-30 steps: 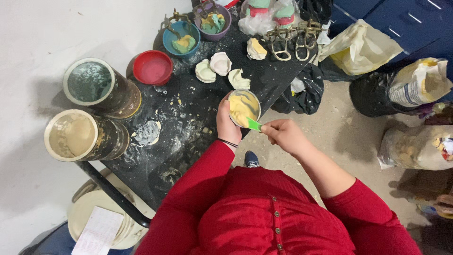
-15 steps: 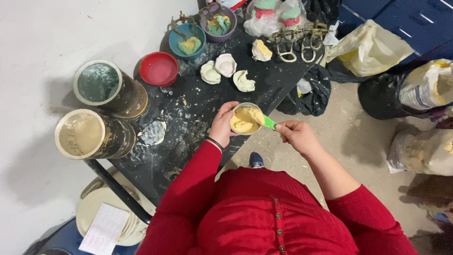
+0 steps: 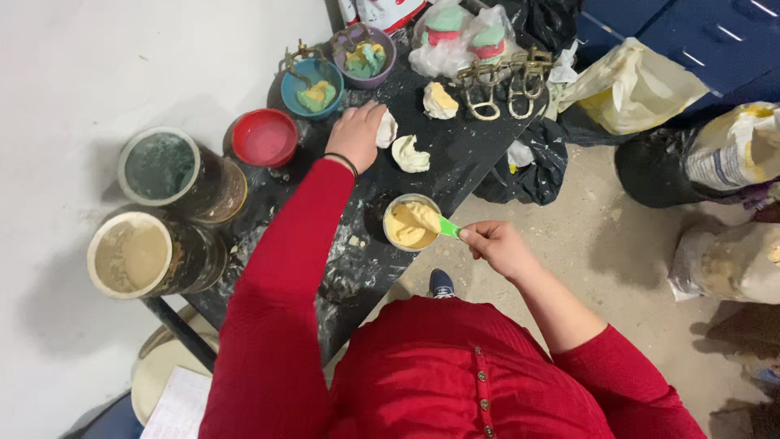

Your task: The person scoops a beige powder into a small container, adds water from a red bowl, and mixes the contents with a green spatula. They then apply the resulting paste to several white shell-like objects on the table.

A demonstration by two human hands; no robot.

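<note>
Head view: my right hand (image 3: 496, 244) pinches a green spoon (image 3: 447, 228) dipped in the cup (image 3: 410, 221) of yellow paste, near the edge of the black surface (image 3: 463, 150). Farther out, my left hand (image 3: 356, 134) rests open on a white lump (image 3: 387, 130), beside the red bowl (image 3: 264, 138) and blue bowl (image 3: 311, 87).

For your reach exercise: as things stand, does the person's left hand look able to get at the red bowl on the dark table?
Probably yes. The left hand rests on a white lump, and the red bowl stands just beside it with nothing between them on the table.
</note>
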